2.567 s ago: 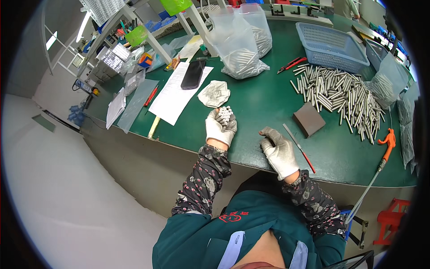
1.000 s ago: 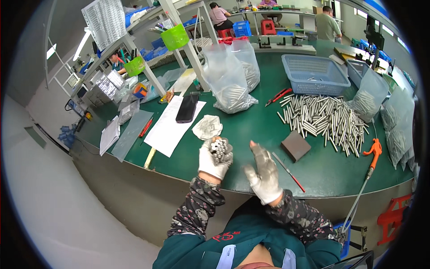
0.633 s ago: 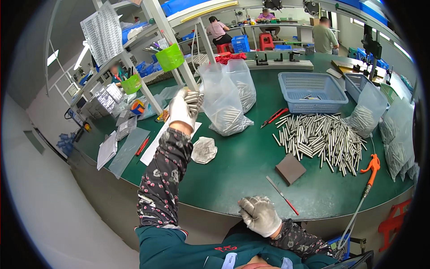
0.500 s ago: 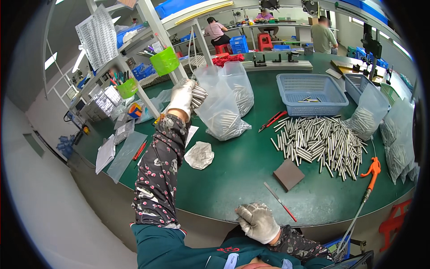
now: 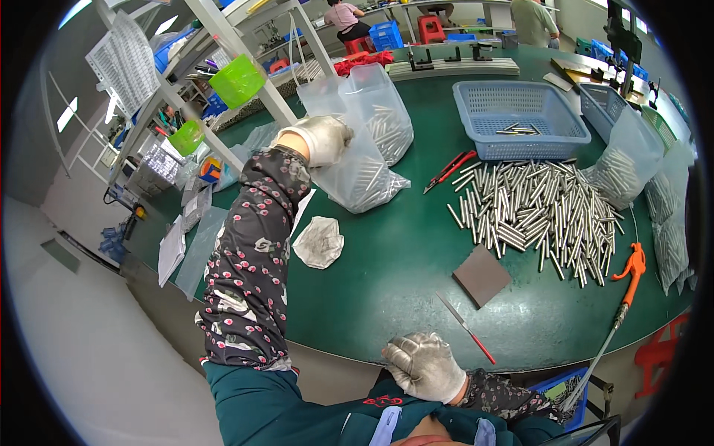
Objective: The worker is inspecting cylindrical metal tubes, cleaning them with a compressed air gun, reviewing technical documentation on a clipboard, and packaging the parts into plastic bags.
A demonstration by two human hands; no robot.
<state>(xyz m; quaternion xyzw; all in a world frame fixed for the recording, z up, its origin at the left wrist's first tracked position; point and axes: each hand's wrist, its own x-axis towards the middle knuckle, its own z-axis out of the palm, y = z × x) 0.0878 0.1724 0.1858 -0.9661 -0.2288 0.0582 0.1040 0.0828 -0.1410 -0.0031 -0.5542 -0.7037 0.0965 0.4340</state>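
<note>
My left hand (image 5: pixel 321 140), in a white glove, reaches to the mouth of a clear plastic bag (image 5: pixel 357 178) holding metal pins. Its fingers are curled; whatever lies in them is hidden. Behind that bag, a second clear bag (image 5: pixel 385 123) also contains pins. My right hand (image 5: pixel 425 366), in a soiled white glove, rests closed at the table's near edge, with nothing showing in it. A thin tool with a red handle (image 5: pixel 482 348) and a square brown block (image 5: pixel 482 276) lie near it. Loose metal pins (image 5: pixel 532 212) form a wide heap at the right.
A blue basket (image 5: pixel 476 141) with a few pins stands behind the heap. Red-handled pliers (image 5: pixel 451 171), a crumpled white cloth (image 5: pixel 319 242) and an orange air gun (image 5: pixel 632 275) lie on the green table. More bags of pins (image 5: pixel 669 215) stand at right. A shelf post (image 5: pixel 245 67) rises beyond my left hand.
My left hand has moved from above to the bag's mouth, and the bunch of pins it held no longer shows. The view has tilted down slightly. My right hand stays closed at the edge.
</note>
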